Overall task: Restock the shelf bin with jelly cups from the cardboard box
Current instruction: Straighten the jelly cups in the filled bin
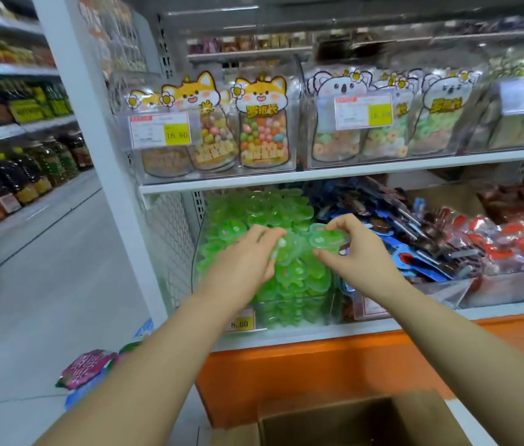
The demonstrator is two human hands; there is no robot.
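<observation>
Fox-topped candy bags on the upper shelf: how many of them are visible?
3. Left fox bag, partly behind the price label; middle fox bag; right fox bag, all in one clear bin. Others may be hidden behind them.

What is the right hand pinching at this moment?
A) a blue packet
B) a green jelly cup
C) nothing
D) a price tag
B: the right hand pinches a green jelly cup between thumb and fingers, above the shelf bin piled with the same green cups.
</observation>
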